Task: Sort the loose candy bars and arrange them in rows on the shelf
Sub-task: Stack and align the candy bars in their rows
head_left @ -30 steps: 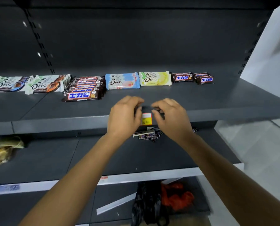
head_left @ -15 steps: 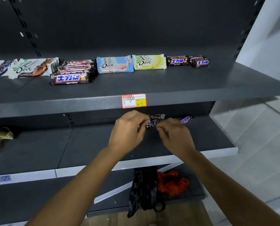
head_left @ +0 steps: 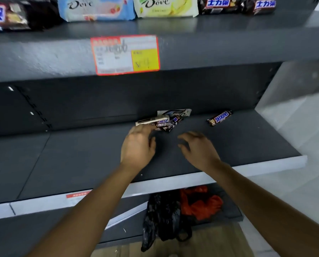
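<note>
Nothing is held: left hand & right hand are loosely spread just in front of the pile on the lower shelf. Risk: wrappers overlap, so extras may be dragged or dropped. Snickers lies right of pile; rows & tag above it, bags below. Reach isn't blocked.

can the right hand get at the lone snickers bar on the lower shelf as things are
Probably yes. The right hand is open over the shelf; the Snickers bar lies alone farther back to its right, only bare shelf between. The pile of bars sits leftward.
</note>
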Action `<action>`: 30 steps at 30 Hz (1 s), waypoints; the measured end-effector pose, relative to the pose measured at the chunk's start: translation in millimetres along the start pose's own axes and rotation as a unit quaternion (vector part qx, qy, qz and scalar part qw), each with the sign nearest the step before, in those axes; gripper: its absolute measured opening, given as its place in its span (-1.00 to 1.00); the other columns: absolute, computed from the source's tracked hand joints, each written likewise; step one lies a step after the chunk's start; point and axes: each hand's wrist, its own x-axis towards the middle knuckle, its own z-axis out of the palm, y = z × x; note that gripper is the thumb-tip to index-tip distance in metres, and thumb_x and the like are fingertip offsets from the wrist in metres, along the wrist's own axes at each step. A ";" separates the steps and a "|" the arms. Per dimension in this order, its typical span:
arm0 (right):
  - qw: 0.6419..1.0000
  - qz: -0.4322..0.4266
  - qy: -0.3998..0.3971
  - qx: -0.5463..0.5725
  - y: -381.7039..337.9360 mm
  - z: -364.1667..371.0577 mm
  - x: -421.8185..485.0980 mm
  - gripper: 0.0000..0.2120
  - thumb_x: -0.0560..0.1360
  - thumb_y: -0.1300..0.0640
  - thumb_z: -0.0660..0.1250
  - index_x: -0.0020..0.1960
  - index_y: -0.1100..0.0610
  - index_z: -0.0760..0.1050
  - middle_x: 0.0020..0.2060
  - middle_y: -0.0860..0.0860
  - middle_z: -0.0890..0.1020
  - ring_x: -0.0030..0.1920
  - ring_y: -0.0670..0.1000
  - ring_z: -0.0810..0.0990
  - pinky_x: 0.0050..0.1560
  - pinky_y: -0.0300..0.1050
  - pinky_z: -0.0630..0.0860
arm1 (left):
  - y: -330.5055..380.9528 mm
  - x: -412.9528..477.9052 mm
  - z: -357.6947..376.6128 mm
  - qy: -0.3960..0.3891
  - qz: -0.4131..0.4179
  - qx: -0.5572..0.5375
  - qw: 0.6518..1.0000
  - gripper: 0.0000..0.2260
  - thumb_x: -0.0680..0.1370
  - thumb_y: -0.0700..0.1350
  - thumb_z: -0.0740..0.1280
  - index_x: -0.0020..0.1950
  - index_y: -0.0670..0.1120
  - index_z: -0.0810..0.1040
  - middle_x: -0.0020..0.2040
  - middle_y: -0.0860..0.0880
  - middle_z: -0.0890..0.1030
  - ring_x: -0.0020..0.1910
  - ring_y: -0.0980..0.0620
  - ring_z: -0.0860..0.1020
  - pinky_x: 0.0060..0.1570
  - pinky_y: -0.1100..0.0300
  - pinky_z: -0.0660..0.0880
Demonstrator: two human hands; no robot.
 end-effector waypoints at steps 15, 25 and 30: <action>0.996 -0.014 -0.076 -0.036 42.6 89.9 97.8 -0.38 0.55 -0.03 0.20 0.51 -0.01 0.00 0.48 -0.03 0.10 0.47 0.01 0.05 0.36 0.09 0.13 | -68.8 73.1 108.0 -0.149 -0.085 0.136 0.976 -0.48 0.51 -0.20 0.19 0.47 -0.10 0.18 0.34 -0.13 0.39 0.30 -0.15 0.33 0.26 0.03 0.28; 0.996 -0.016 -0.070 -0.058 47.5 105.2 112.6 -0.54 0.61 0.06 0.06 0.49 -0.09 0.07 0.32 -0.01 0.37 0.34 0.05 0.24 0.21 0.06 0.26 | -90.8 91.9 123.3 -0.171 -0.083 0.085 0.978 -0.65 0.57 -0.11 0.19 0.36 -0.08 0.36 0.26 -0.19 0.47 0.21 -0.22 0.42 0.19 0.00 0.37; 0.997 -0.023 -0.061 -0.041 46.8 100.0 104.1 -0.57 0.61 0.08 0.09 0.47 -0.09 0.18 0.32 -0.03 0.42 0.34 0.05 0.31 0.23 -0.03 0.27 | -93.9 87.7 115.7 -0.174 -0.054 0.087 0.979 -0.71 0.55 -0.10 0.22 0.26 -0.04 0.47 0.18 -0.12 0.51 0.16 -0.17 0.46 0.17 -0.01 0.42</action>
